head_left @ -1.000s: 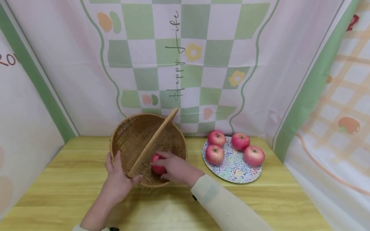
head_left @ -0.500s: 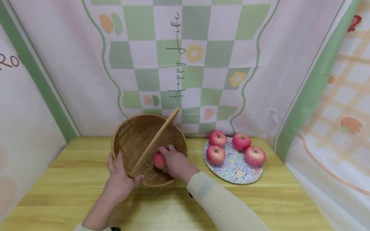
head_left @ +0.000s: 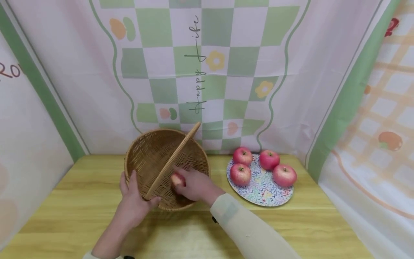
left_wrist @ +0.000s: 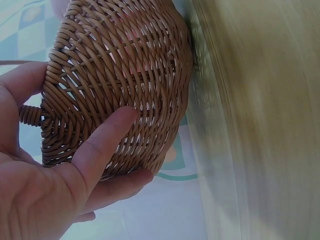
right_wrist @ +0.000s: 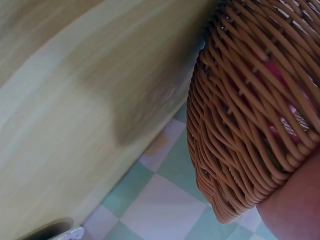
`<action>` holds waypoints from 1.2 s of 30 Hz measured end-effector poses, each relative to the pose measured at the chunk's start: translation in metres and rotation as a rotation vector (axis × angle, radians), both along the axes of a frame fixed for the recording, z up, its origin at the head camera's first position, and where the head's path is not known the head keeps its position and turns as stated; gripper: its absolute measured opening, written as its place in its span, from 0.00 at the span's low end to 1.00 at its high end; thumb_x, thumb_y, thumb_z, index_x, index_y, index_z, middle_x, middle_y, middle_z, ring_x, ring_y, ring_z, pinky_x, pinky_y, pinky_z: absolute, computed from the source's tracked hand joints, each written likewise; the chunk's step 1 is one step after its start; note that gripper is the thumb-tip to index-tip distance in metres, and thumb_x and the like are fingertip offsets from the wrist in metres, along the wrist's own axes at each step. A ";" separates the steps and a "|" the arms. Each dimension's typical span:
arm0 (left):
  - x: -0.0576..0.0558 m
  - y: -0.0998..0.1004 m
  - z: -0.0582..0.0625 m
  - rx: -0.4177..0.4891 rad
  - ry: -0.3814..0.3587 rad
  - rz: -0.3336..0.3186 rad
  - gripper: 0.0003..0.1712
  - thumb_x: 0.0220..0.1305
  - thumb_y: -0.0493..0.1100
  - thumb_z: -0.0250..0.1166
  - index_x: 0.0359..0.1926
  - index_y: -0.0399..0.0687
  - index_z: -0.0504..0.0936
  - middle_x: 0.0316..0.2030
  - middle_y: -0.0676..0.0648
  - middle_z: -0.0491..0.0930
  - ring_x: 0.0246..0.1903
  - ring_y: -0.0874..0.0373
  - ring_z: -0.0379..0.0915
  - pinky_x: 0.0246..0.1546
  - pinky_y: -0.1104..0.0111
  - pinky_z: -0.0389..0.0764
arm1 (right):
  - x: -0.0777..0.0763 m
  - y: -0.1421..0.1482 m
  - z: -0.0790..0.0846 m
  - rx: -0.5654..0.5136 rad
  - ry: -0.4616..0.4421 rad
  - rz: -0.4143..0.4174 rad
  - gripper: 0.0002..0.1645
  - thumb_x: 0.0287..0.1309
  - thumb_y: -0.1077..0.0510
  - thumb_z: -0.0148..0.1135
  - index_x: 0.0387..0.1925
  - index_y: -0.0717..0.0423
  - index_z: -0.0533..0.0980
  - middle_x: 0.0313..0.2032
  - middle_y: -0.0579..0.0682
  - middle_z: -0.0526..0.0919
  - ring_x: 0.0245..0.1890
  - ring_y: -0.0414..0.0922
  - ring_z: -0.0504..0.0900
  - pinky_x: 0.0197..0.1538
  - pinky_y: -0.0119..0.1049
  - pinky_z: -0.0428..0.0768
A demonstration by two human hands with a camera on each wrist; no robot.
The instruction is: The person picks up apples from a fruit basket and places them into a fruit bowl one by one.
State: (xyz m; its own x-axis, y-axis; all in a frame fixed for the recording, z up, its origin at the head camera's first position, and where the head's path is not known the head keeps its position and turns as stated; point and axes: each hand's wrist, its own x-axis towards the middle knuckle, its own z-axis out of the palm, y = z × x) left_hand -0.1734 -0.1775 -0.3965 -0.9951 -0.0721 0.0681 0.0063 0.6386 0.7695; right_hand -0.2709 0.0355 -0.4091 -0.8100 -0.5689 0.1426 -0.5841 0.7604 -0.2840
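A brown wicker basket (head_left: 142,153) with an arched handle (head_left: 174,154) stands tilted toward me, left of centre. My left hand (head_left: 133,205) grips its near left rim beside the handle's base. In the left wrist view, this hand's fingers lie along the outside of the woven wall (left_wrist: 110,65). Reaching over the near right rim, my right hand (head_left: 196,185) holds a red and yellowish apple (head_left: 177,180) low inside the basket. Its fingers partly cover the fruit. Pinkish red shows through the weave in the right wrist view, where the basket hides most of that hand.
On the right, a round plate (head_left: 265,190) with a multicoloured pattern bears several red apples (head_left: 240,174). Basket and plate stand on a wood-grain table (head_left: 200,230). A checked curtain (head_left: 213,86) hangs close behind them, with more printed cloth on both sides.
My right hand has shifted slightly inside the basket, and the apple has turned to show a paler side. My left hand keeps its grip on the rim. The plate's apples are unchanged.
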 end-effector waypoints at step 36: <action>-0.002 0.000 -0.001 -0.016 -0.013 0.000 0.72 0.57 0.51 0.74 0.77 0.41 0.23 0.71 0.33 0.09 0.59 0.18 0.58 0.53 0.36 0.70 | -0.009 0.005 -0.004 0.004 0.098 0.142 0.38 0.50 0.49 0.72 0.66 0.44 0.74 0.63 0.54 0.72 0.50 0.47 0.79 0.49 0.37 0.78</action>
State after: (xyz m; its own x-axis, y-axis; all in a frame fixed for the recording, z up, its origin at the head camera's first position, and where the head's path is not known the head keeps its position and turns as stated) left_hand -0.1751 -0.1772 -0.3978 -0.9959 -0.0709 0.0558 -0.0037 0.6507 0.7594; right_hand -0.2803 0.0401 -0.4127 -0.7038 -0.6775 0.2139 -0.7104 0.6693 -0.2174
